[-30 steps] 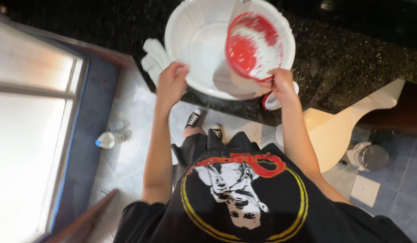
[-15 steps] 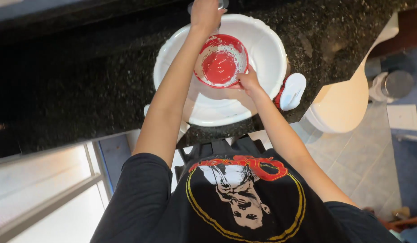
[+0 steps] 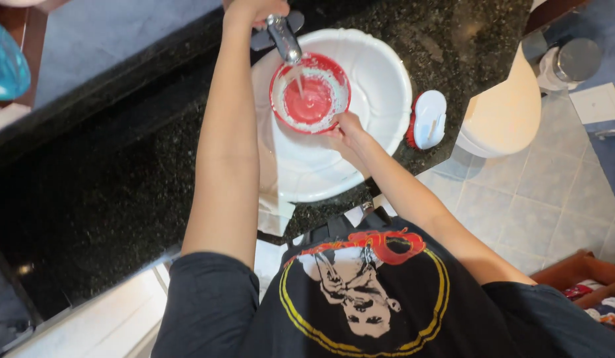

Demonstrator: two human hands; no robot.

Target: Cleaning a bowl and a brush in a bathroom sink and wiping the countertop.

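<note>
A red bowl (image 3: pixel 310 94) smeared with white residue is held over the white sink basin (image 3: pixel 380 86), under the chrome tap (image 3: pixel 283 36). A thin stream of water runs from the tap into the bowl. My right hand (image 3: pixel 342 129) grips the bowl's near rim. My left hand (image 3: pixel 254 9) reaches to the top edge of the view and rests on the tap's handle, partly cut off.
The basin sits in a black speckled stone counter (image 3: pixel 108 152). A red and white scrubbing brush (image 3: pixel 428 120) lies on the counter right of the basin. A cream toilet (image 3: pixel 503 113) and a small metal-lidded bin (image 3: pixel 572 61) stand on the tiled floor at right.
The view has swung round. The bowl went from tilted in the basin to level under the tap, water now runs, and my left hand left the basin rim for the tap.
</note>
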